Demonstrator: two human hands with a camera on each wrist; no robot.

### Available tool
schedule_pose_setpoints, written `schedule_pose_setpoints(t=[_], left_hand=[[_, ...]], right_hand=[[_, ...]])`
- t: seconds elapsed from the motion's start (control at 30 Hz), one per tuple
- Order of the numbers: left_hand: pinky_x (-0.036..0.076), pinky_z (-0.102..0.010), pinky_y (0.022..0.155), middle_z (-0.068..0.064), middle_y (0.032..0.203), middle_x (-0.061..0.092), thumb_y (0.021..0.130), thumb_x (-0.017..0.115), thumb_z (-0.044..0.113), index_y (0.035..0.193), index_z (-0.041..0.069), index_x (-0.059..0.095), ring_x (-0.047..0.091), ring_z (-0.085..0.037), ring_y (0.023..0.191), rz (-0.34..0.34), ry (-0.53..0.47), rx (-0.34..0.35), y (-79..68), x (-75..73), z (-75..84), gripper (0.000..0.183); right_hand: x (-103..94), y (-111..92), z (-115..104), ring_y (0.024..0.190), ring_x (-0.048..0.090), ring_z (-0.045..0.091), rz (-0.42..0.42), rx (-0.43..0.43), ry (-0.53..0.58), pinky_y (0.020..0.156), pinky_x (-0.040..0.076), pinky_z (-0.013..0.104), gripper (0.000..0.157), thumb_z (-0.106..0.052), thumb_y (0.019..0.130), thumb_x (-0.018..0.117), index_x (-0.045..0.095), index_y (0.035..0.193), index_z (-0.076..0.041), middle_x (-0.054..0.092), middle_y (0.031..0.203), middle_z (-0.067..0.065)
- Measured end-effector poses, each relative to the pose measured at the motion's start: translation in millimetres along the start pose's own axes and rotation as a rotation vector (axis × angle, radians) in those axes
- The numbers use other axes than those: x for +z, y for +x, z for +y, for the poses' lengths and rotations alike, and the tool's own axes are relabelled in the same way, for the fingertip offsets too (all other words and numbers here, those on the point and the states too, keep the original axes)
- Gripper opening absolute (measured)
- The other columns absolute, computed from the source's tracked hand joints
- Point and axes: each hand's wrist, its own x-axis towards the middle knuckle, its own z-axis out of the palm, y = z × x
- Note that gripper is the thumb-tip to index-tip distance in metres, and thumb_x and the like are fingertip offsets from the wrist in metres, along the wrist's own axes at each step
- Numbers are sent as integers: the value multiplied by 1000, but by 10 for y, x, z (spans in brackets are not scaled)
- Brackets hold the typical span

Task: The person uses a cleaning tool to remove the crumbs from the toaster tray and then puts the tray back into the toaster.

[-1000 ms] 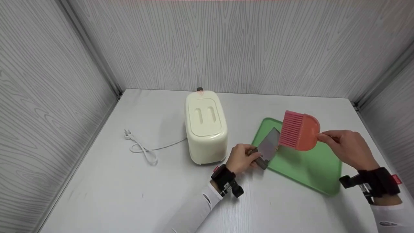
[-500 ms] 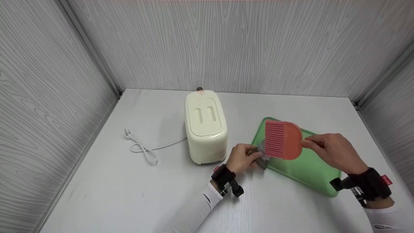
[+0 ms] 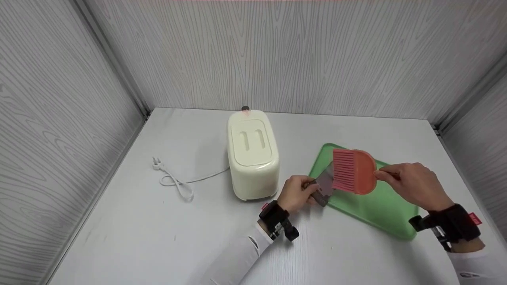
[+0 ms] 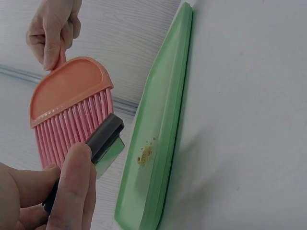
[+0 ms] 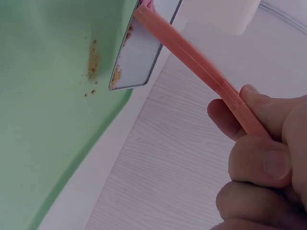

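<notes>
Brush [image 3: 354, 171] hides far part of grey pan [image 3: 326, 180] in head view; bristles mostly cut off in right wrist view (contact with pan: cannot tell). Brown crumbs [image 5: 116, 75] line pan's edge; loose crumbs [image 5: 93, 60] lie on green tray [image 3: 380, 209] beneath. Left hand [image 3: 295, 194] pinches pan at tray's left edge; right hand [image 3: 420, 186], fingers curled, grips brush handle above tray level.

blocked: brush [image 3: 354, 171] over tray [image 3: 382, 209] | passage: far table [image 3: 298, 136], between toaster [image 3: 254, 154] and tray
</notes>
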Motion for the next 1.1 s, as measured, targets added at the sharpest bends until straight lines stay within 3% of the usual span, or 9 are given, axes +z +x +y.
schedule_pose_setpoints(t=[0.07,0.27,0.6,0.87,1.1], left_hand=[[66,-40,62,-5,78,73,102,66,8,110,-5,74,65,-7,54,2,8,-2,4,7,1,17],[65,-34,59,-5,79,74,101,67,8,113,-4,74,63,-7,54,6,26,-10,12,35,-3,19],[61,-25,55,-7,77,74,101,67,7,115,-4,74,63,-5,53,1,38,16,-19,4,17,19],[64,-33,58,-5,76,73,100,68,7,117,-4,74,63,-5,53,-4,44,5,-24,-2,9,20],[64,-32,57,-1,73,71,99,69,7,115,-3,75,62,-4,51,6,37,-5,-17,-3,8,19]], right_hand=[[3,-13,47,56,35,6,-3,24,-6,49,26,22,26,-34,103,66,82,106,-13,40,56,-13],[39,-40,166,53,30,6,17,55,-15,48,22,23,29,-34,103,66,81,106,-9,30,58,-12],[47,-28,274,56,33,9,45,100,-7,49,25,24,35,-37,105,62,80,107,-8,33,58,-9],[89,-37,392,54,34,10,93,134,3,49,24,25,32,-38,103,64,79,94,-11,34,56,-9],[67,-58,473,55,33,10,111,168,30,50,22,26,38,-38,104,63,80,105,-5,36,58,-6]])
